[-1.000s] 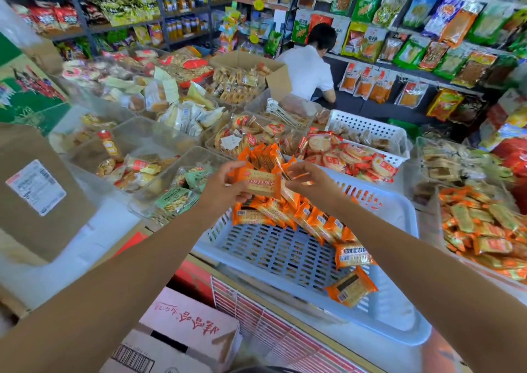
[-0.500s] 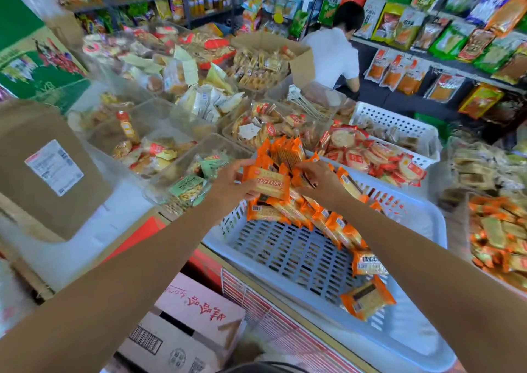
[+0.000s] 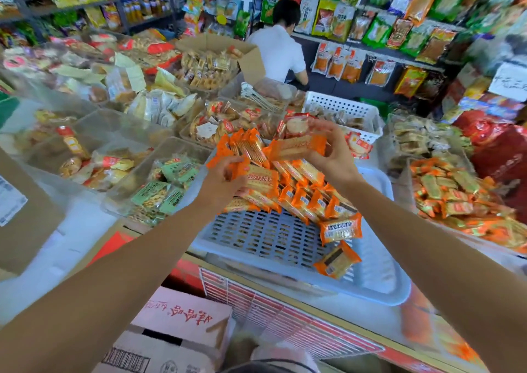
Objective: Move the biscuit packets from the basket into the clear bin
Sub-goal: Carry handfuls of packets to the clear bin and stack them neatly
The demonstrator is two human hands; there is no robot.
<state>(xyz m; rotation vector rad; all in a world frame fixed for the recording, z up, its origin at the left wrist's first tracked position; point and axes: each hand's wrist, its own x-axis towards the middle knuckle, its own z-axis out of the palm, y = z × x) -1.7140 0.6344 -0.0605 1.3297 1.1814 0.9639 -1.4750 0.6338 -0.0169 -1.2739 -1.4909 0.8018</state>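
While both bare arms reach over the pale blue slotted plastic basket (image 3: 256,238), the left hand (image 3: 222,181) curls its fingers round a fanned bundle of orange foil biscuit packets (image 3: 258,180) above the basket's far left corner. The right hand (image 3: 336,156) pinches a single orange biscuit packet (image 3: 296,146) between thumb and fingertips, held level above the basket's far edge and touching the top of the bundle. More orange packets lie in a slanting heap (image 3: 310,198) across the far half of the basket, and two loose packets (image 3: 338,260) lie apart from it toward the near right corner. Just left of the basket stands a clear plastic bin of green-wrapped snacks (image 3: 165,181); to its right is another clear bin of orange and green packets (image 3: 456,198). Beyond the basket a person in a white shirt (image 3: 281,50) faces the shelves.
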